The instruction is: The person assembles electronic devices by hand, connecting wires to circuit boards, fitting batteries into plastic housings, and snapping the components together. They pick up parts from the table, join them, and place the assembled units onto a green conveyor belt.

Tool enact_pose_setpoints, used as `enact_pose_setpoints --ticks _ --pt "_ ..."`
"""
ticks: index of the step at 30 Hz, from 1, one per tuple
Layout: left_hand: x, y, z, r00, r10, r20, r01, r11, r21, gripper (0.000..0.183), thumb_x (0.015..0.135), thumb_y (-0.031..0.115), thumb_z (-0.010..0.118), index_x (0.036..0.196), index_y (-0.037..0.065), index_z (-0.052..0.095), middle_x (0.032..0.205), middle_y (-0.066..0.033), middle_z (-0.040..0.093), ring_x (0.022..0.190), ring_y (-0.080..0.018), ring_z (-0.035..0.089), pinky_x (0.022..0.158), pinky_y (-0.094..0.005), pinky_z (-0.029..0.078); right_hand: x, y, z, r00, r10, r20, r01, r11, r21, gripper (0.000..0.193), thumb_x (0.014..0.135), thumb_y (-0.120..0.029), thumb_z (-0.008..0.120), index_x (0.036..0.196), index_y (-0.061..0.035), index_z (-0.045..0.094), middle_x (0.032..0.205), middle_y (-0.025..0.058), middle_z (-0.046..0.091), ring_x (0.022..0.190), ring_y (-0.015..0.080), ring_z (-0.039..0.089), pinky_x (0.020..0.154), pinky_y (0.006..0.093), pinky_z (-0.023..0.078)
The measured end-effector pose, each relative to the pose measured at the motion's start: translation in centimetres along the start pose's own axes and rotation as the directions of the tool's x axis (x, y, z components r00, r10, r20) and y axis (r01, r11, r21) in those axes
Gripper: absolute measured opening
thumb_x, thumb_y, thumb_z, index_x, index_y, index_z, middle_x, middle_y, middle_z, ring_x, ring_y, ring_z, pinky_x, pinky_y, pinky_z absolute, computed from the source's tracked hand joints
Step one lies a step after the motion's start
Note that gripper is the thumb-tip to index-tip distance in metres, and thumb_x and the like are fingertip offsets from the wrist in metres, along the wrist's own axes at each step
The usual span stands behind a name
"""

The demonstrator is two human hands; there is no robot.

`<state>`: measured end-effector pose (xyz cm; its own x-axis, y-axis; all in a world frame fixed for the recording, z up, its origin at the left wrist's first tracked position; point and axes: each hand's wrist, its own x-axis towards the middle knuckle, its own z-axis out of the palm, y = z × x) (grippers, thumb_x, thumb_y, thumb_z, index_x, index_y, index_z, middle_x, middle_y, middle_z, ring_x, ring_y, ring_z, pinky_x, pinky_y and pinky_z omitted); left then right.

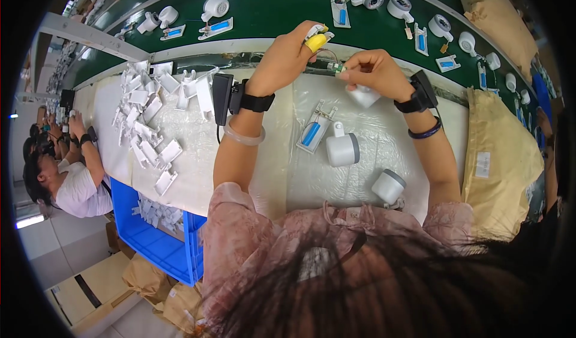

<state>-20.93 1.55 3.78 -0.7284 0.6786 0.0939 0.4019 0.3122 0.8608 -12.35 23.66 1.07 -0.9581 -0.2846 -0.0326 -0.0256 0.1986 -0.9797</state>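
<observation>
My left hand [283, 61], with yellow covers on its fingertips, is closed around a small white plastic part, mostly hidden by the fingers. To its right, my right hand [379, 74] pinches a small green circuit board [336, 67] between thumb and fingers. A thin reddish wire [327, 52] runs between the two hands. Just below the right hand sits a white round-headed housing [364, 97], partly covered by it. Nearer to me lie a white plate with a blue battery [311, 133], a white housing with a grey rim [343, 149] and another such housing [389, 185].
Loose white plastic parts [144, 110] are heaped on the left of the table. A blue crate [157, 251] stands below its left edge. Beyond my hands, a green conveyor belt [288, 8] carries housings and battery plates. Brown sacking [498, 158] lies at right; another person [78, 182] sits far left.
</observation>
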Motion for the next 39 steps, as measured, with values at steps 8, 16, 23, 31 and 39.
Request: enact_pose_setpoints --ticks 8,16,23,31,39 --pt "-0.3 -0.2 3.1 0.983 -0.185 0.007 0.17 0.887 -0.428 0.034 0.094 0.008 0.044 0.127 0.003 0.048 0.079 -0.0069 0.06 0.056 -0.0119 0.057 0.049 -0.0264 0.049 -0.4 0.1 1.7 0.811 -0.368 -0.455 0.151 0.883 -0.444 0.02 0.087 -0.007 0.069 0.105 -0.0012 0.063 0.074 -0.0002 0.066 0.068 0.0069 0.063 0.062 0.0218 0.048" --pt "-0.9 0.0 4.2 0.997 -0.078 0.028 0.079 0.79 -0.608 0.038 0.087 0.004 0.05 0.124 -0.001 0.043 0.082 -0.0082 0.06 0.055 -0.0129 0.056 0.048 -0.0284 0.05 -1.4 -0.5 3.2 0.801 -0.375 -0.466 0.313 0.927 -0.208 0.012 0.087 -0.001 0.067 0.099 -0.0026 0.067 0.094 0.0061 0.069 0.086 0.0146 0.064 0.076 0.0265 0.05" --pt "-1.4 0.0 5.4 0.999 0.005 -0.035 -0.023 0.842 -0.539 0.038 0.084 0.008 0.052 0.12 0.0 0.043 0.088 -0.0088 0.06 0.058 -0.0116 0.057 0.048 -0.0267 0.049 -1.5 0.3 2.5 0.637 -0.692 -0.34 0.394 0.671 -0.628 0.019 0.077 0.004 0.071 0.094 -0.0046 0.068 0.094 0.0099 0.068 0.088 0.0258 0.064 0.079 0.034 0.049" --pt "-2.1 1.6 5.6 0.999 0.037 0.004 -0.028 0.82 -0.571 0.041 0.088 -0.001 0.041 0.128 0.002 0.041 0.095 -0.0057 0.055 0.072 -0.0089 0.053 0.059 -0.0252 0.049 -1.8 -0.2 2.7 0.578 -0.74 -0.345 0.421 0.633 -0.65 0.022 0.072 0.005 0.074 0.091 -0.0062 0.07 0.09 0.0071 0.065 0.089 0.0258 0.06 0.08 0.0343 0.047" --pt "-2.2 1.6 6.1 0.996 0.073 -0.042 -0.084 0.828 -0.554 0.041 0.084 0.006 0.049 0.124 0.0 0.043 0.095 -0.0125 0.06 0.063 -0.0147 0.056 0.052 -0.0285 0.047 -1.9 -0.2 2.7 0.554 -0.754 -0.353 0.431 0.622 -0.654 0.022 0.071 0.004 0.076 0.09 -0.0071 0.071 0.089 0.0062 0.065 0.089 0.0252 0.059 0.08 0.0344 0.046"
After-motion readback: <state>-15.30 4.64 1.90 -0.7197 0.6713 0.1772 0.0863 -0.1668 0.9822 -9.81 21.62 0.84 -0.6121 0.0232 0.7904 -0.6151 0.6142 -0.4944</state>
